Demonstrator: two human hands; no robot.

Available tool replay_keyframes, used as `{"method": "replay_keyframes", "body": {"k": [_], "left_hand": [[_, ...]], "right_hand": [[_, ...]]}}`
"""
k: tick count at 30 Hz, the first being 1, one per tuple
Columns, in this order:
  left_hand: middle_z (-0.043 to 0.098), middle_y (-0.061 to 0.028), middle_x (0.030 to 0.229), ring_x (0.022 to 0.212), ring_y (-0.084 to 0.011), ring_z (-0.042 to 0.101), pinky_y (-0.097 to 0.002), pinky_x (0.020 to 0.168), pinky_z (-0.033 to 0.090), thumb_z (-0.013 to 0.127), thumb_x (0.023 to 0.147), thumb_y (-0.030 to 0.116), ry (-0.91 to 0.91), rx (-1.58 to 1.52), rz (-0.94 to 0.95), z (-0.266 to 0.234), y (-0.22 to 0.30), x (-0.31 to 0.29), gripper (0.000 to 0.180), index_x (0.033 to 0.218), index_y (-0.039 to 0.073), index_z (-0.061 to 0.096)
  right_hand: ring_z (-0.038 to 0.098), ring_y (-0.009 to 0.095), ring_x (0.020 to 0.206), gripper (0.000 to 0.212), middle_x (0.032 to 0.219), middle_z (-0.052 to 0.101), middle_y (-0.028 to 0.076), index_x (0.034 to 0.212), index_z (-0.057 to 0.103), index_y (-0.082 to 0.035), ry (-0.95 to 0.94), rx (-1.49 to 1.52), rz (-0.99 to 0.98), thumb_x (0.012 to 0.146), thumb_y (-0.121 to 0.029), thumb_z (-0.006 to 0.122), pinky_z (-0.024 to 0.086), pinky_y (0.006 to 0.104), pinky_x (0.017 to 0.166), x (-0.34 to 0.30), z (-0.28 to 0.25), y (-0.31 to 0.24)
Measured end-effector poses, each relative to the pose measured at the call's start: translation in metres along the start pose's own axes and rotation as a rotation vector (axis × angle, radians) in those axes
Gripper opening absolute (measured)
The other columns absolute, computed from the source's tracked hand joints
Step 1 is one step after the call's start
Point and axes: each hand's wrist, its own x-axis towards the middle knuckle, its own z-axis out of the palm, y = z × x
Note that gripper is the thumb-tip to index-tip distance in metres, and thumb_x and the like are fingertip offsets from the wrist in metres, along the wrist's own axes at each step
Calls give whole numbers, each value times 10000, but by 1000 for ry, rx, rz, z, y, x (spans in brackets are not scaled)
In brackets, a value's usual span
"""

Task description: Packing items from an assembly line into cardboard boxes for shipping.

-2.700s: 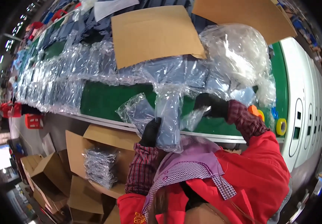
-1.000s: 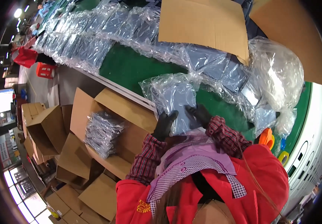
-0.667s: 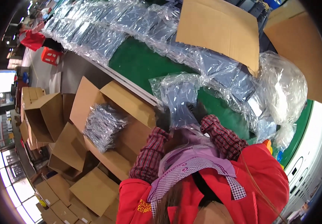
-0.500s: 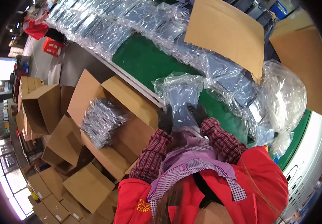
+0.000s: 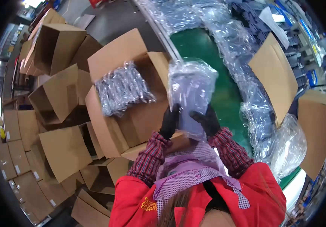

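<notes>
While the left hand (image 5: pixel 170 121) and right hand (image 5: pixel 207 122) clasp a bagged bundle (image 5: pixel 191 92) in their fingers, apparently mid-handling, moving it needs both.

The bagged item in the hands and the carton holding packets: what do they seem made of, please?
Bag: clear, glossy plastic film, judging by its wrinkles and highlights; the blue-grey contents look smooth, material uncertain. Carton: apparently matte brown cardboard, from its stiff, folded flaps.
</notes>
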Motion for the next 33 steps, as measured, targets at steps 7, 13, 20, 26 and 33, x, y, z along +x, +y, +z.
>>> {"method": "replay_keyframes", "body": {"k": [7,13,20,26,33], "left_hand": [[571,-175,1059,934,-290,558,-365,814,451,517,881,414,341,67,200,-70,-46,94,508,1194,14,500],[502,-198,1254,1127,-330,497,-406,940,397,524,864,409,429,302,288,-142,-99,118,567,1272,18,464],[321,-202,1436,1334,-371,282,-522,1082,189,510,837,464,228,911,400,-149,-110,141,700,1358,16,375],[277,-196,1459,1368,-384,196,-590,1082,94,505,824,473,166,868,599,-141,-79,159,704,1368,46,372],[305,-172,1451,1365,-377,208,-596,1078,95,532,796,489,-149,1019,646,-108,-47,187,722,1359,59,388]], "right_hand": [[625,337,810,617,936,627,160,1216,396,-24,144,-866,-321,714,-243,679,492,434,738,127,122,15],[541,402,1025,735,1153,524,229,1319,312,-17,183,-1280,33,743,-373,596,428,459,880,205,185,33],[494,375,1137,781,1280,474,213,1372,289,-5,338,-975,-362,776,-394,609,385,442,968,258,187,129],[481,363,1163,762,1316,459,202,1395,286,-27,55,-797,-364,821,-416,600,382,422,977,200,155,128],[501,285,1135,630,1272,509,158,1362,372,-61,57,-587,-215,843,-340,596,386,369,973,196,132,160]]}}
